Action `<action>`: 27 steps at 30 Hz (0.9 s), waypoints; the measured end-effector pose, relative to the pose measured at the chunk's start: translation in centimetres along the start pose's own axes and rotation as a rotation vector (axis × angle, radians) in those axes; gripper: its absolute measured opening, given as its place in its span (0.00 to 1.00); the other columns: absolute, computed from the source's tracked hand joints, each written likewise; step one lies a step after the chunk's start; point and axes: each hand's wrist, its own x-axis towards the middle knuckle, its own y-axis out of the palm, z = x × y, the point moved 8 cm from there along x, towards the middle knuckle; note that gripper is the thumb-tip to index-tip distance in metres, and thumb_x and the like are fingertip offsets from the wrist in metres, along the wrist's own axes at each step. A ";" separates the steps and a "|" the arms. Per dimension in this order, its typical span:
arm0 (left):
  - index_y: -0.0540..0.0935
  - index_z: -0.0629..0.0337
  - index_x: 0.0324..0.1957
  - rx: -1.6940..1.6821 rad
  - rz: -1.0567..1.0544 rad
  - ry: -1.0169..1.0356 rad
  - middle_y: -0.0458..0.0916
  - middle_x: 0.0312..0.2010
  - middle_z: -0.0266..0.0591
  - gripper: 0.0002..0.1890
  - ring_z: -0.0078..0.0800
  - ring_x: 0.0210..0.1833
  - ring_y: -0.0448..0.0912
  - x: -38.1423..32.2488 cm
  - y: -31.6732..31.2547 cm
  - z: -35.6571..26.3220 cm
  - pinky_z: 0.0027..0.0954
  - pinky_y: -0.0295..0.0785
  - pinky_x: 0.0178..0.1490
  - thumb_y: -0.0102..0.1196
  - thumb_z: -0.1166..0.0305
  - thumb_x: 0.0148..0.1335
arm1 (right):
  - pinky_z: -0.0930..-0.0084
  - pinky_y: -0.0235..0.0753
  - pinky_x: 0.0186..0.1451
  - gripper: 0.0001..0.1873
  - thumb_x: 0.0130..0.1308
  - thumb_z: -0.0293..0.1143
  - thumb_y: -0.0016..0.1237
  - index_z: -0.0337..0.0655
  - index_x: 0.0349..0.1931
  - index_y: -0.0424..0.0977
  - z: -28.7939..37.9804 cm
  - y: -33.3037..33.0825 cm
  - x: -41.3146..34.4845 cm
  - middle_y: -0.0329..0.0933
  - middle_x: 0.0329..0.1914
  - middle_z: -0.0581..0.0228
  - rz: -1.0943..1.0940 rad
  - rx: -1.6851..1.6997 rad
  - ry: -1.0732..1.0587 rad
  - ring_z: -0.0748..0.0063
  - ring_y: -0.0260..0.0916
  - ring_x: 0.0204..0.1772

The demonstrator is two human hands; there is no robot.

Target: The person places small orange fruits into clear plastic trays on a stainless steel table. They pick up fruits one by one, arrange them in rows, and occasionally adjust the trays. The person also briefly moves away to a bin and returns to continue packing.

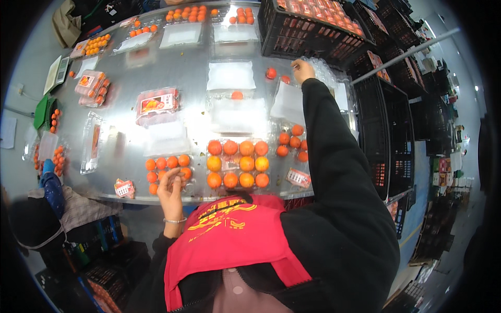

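My left hand is over the right side of a clear plastic tray of orange round fruit at the table's near edge; whether its fingers grip a fruit, I cannot tell. Stretched out to the far right, my right hand has curled fingers beside crumpled clear plastic packaging; what lies between its fingers is unclear. A loose red-orange fruit lies left of it. Straight before me sits an open tray filled with larger orange fruit. Another tray of fruit, partly hidden by my right sleeve, stands to its right.
A black plastic crate of packed fruit stands at the back right, with empty-looking black crates along the right edge. Closed fruit packs and a scale are on the metal table. A co-worker's blue-gloved hand is at the left.
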 end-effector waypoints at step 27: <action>0.81 0.69 0.55 0.058 -0.070 -0.125 0.85 0.42 0.41 0.11 0.25 0.42 0.82 0.5 -0.8 1.6 0.29 0.79 0.49 0.52 0.76 0.76 | 0.53 0.79 0.62 0.27 0.65 0.42 0.64 0.57 0.64 0.73 0.4 14.8 4.3 0.74 0.64 0.50 0.455 -0.056 -0.018 0.46 0.80 0.59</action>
